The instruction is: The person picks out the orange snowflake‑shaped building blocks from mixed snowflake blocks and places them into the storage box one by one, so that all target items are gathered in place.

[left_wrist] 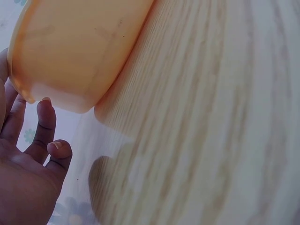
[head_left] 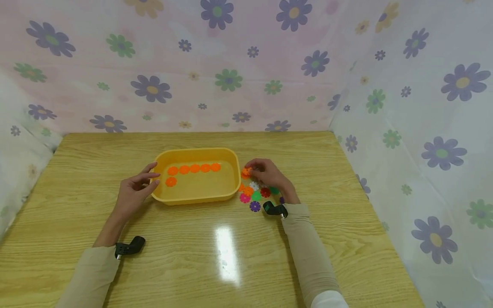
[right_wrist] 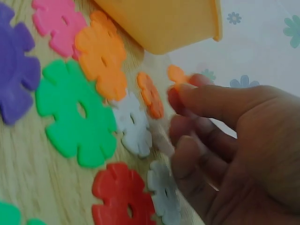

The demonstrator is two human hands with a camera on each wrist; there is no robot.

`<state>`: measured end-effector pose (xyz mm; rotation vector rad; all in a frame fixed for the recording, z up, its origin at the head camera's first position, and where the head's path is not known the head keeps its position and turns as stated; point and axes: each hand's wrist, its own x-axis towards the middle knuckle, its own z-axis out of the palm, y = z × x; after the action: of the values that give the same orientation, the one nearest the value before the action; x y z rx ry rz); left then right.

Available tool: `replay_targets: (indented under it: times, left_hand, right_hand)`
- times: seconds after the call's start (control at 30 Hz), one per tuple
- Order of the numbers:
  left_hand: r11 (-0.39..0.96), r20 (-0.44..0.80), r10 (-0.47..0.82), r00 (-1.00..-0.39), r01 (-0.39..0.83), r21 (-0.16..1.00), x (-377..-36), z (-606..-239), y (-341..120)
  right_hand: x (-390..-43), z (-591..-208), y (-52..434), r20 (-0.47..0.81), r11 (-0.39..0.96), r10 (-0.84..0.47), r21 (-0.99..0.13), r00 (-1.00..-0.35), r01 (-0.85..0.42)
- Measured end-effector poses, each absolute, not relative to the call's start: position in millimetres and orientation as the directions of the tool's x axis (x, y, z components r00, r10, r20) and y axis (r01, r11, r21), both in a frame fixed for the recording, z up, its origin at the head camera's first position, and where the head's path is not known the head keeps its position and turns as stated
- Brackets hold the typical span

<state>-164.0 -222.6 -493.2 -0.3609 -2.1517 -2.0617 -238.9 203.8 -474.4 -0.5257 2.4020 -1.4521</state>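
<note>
A yellow plastic tub (head_left: 200, 200) stands on the table, with several orange flower-shaped discs (head_left: 194, 168) lying flat inside, most in a row and one below its left end. My left hand (head_left: 135, 190) is at the tub's left end, fingers loosely bent, fingertips at the rim; the left wrist view shows the tub's wall (left_wrist: 79, 56) beside them. To the right of the tub, my right hand (head_left: 269, 174) pinches an orange flower disc (right_wrist: 176, 74) between thumb and index finger, just above the table. Its other fingers are bent, and the fingertips partly cover the disc.
Beside the tub's right end lie loose flower discs: green (right_wrist: 77, 115), red (right_wrist: 123, 197), purple (head_left: 255, 206), pink (head_left: 245, 198), white (head_left: 254, 185) and more orange (right_wrist: 102, 56). The wooden table (head_left: 173, 256) meets flower-print cloth (head_left: 227, 102) behind and at the sides.
</note>
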Motion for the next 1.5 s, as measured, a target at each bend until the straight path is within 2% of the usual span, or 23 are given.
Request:
replay_targets:
  times: [0.3, 0.47, 0.57, 0.77, 1.0, 1.3, 1.5]
  left_hand:
    - [0.075, 0.267, 0.069, -0.961, 0.272, 0.959, -165, -494, -222]
    - [0.084, 0.264, 0.074, -0.962, 0.270, 0.959, -165, -494, -222]
    - [0.092, 0.261, 0.075, -0.962, 0.267, 0.959, -165, -494, -223]
    - [0.102, 0.255, 0.076, -0.964, 0.262, 0.960, -164, -493, -222]
    - [0.053, 0.245, 0.080, -0.966, 0.250, 0.967, -164, -493, -222]
    - [0.040, 0.237, 0.089, -0.968, 0.241, 0.970, -164, -491, -222]
    - [0.044, 0.236, 0.085, -0.968, 0.240, 0.970, -164, -491, -222]
  right_hand:
    - [-240, -472, 195, 0.145, 0.368, -0.318, -0.892, -0.937, -0.263]
    - [-238, -472, 189, 0.322, 0.266, -0.232, -0.887, -0.918, -0.378]
    - [-235, -465, 184, 0.379, 0.192, -0.188, -0.891, -0.906, -0.412]
    - [-215, -433, 168, 0.425, 0.116, -0.162, -0.888, -0.891, -0.445]
    - [-204, -423, 152, 0.437, 0.089, -0.184, -0.885, -0.880, -0.458]
    - [-210, -448, 133, 0.455, -0.053, -0.199, -0.890, -0.868, -0.454]
    - [-203, -452, 116, 0.489, -0.083, -0.204, -0.872, -0.848, -0.482]
